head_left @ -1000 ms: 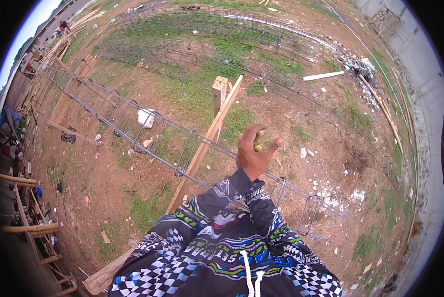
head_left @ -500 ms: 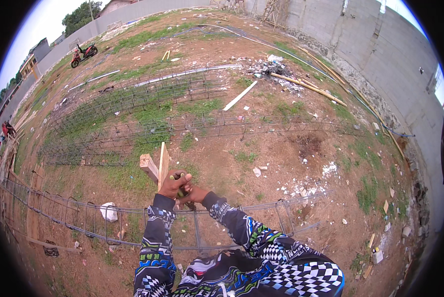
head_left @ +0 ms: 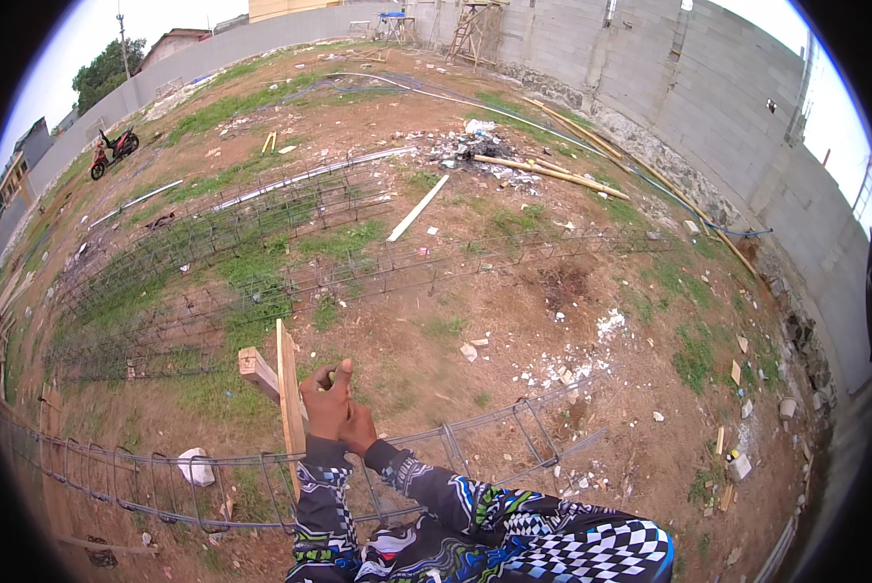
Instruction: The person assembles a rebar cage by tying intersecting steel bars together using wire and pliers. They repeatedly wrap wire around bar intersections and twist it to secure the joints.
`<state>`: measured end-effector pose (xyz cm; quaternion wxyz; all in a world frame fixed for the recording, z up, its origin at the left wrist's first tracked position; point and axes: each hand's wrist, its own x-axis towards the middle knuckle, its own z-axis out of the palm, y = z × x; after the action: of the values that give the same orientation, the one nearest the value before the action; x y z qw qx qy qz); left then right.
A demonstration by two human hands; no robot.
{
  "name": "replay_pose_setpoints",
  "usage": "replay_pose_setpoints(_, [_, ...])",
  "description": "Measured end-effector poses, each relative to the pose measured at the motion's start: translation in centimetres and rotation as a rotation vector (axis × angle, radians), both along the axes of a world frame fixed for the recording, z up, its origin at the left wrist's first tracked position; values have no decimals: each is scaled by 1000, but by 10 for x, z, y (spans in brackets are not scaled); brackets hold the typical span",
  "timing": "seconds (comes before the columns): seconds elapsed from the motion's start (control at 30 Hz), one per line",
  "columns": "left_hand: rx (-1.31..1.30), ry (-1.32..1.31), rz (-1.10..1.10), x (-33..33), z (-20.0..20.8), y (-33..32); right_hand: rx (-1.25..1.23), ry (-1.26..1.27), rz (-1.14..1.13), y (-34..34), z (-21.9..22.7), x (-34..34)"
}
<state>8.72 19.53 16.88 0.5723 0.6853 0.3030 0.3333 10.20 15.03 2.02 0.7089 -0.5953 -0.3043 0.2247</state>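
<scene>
Dirt yard w/ grey wall behind. Both hands, left hand [head_left: 327, 396] & right hand [head_left: 360, 428], are pressed together just beside the wooden stake [head_left: 288, 394], fingers pinching a small yellow-green thing [head_left: 332, 375]. Looks like tying the rebar cage [head_left: 261, 476] below; next needs a steady grip.

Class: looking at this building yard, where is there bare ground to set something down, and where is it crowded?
Bare dirt lies between the near rebar cage and the middle rebar cage. It is crowded around the hands by the wooden plank, and at the rubble pile.

Two hands, left hand [head_left: 325, 403] and right hand [head_left: 359, 429], meet at one upright wooden plank [head_left: 288, 389]; one rebar cage [head_left: 261, 476] just below them, two rebar cages [head_left: 261, 233] well beyond, one motorbike [head_left: 113, 152] farthest off.
</scene>
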Motion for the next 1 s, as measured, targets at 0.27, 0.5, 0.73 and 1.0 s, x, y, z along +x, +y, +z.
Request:
replay_pose_setpoints(0.27, [-334, -233, -551, -14, -3, 55, -212, 269, 700, 4, 39, 45])
replay_pose_setpoints(0.5, [-134, -169, 205, -11, -29, -10, -61, 33, -123, -4, 32, -20])
replay_pose_setpoints(0.73, [-444, -177, -660, -42, -20, 52, 18, 34, 382, -8, 45, 10])
replay_pose_setpoints(1.0, [116, -132, -119, -44, -19, 21, -103, 671, -514, -1, 24, 17])
